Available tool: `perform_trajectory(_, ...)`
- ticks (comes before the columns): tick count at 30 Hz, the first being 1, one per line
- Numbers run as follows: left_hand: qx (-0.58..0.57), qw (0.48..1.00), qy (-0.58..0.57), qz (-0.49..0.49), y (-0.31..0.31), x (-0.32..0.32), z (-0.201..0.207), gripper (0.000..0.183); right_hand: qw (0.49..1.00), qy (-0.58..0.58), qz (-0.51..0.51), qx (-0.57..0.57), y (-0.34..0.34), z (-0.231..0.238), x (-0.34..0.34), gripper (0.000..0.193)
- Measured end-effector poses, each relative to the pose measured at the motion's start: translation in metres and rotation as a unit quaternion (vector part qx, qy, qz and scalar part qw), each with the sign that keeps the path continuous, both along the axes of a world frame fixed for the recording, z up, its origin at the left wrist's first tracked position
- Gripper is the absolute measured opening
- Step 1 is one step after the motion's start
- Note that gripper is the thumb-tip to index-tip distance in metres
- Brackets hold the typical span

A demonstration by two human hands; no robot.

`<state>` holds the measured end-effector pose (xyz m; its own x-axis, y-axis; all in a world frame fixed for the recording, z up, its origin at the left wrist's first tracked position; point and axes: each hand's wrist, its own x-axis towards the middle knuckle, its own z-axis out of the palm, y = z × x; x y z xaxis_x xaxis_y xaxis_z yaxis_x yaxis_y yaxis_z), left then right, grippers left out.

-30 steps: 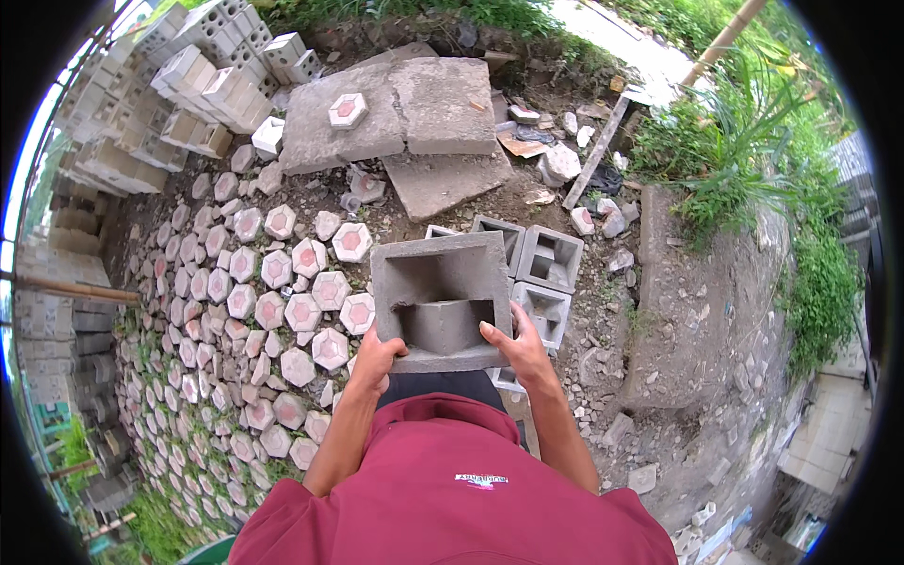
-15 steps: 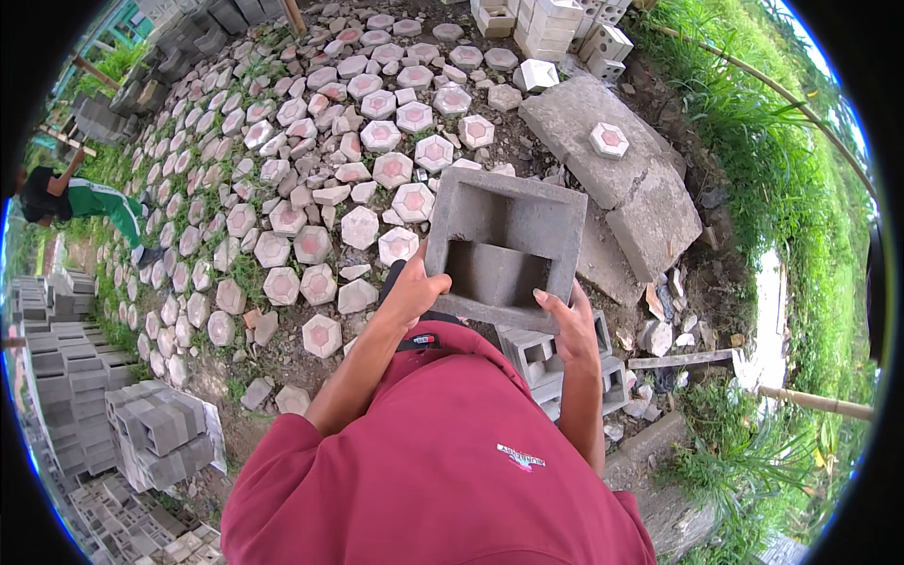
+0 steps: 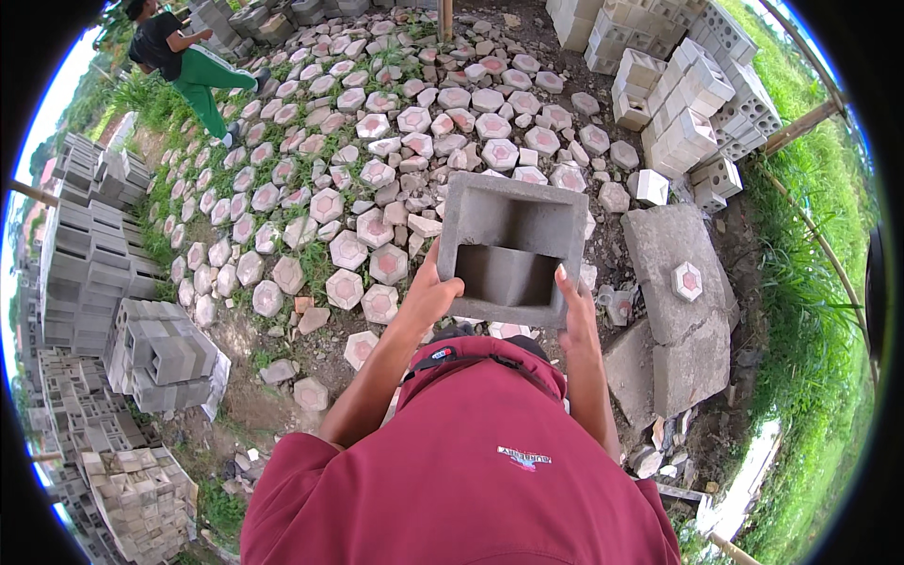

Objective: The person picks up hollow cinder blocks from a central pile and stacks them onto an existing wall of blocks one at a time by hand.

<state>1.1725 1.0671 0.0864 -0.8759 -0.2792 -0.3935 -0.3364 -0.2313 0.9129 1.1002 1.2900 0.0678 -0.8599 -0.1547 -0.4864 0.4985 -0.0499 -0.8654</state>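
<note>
A grey hollow concrete block [image 3: 513, 314] is held up in front of me, its open cavities facing me. My left hand [image 3: 431, 294] grips the block's lower left side, thumb on the near face. On the lower right side, my right hand [image 3: 576, 311] clamps it with the thumb raised along the edge. The other fingers of both hands are mostly hidden behind the block. Beneath it lie hexagonal paving stones [image 3: 380, 304] with reddish centres.
Stacked grey blocks [image 3: 169, 353] stand at the left; pale hollow blocks [image 3: 692, 85] are piled at the far right. A cracked concrete slab [image 3: 673, 268] with one hexagonal paver [image 3: 686, 281] lies right. A person in green trousers [image 3: 202, 89] walks at the far left. Rubble covers the ground between the pavers.
My view has swung left, so slab and pavers shift right in the picture. The block stays in both hands. The grey blocks beside my right arm are out of sight. The other person appears more upright.
</note>
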Motion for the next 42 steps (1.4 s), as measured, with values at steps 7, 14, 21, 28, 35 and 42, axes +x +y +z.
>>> perform_trajectory(7,0.013,0.991,0.079,0.104,-0.039,-0.058,-0.014,0.069,0.993,0.029,0.112,-0.037,-0.061,0.018,-0.104,0.069)
perform_trajectory(14,0.034,0.971,0.087,0.221,-0.066,-0.149,-0.04,0.068,0.973,0.033,0.221,-0.059,-0.113,-0.004,-0.233,0.065)
perform_trajectory(21,-0.001,0.957,0.087,0.276,-0.094,-0.261,-0.047,0.077,0.955,0.032,0.291,-0.046,-0.157,-0.029,-0.373,0.065)
perform_trajectory(28,0.041,0.948,0.03,0.314,-0.117,-0.333,-0.038,0.076,0.945,0.005,0.323,-0.053,-0.196,-0.012,-0.453,0.059)
perform_trajectory(35,0.062,0.948,0.029,0.31,-0.175,-0.393,-0.052,0.073,0.948,-0.015,0.318,-0.005,-0.25,-0.031,-0.515,0.06)
perform_trajectory(42,0.031,0.958,0.063,0.278,-0.287,-0.449,-0.072,0.078,0.95,-0.012,0.308,-0.049,-0.361,-0.025,-0.564,0.062)
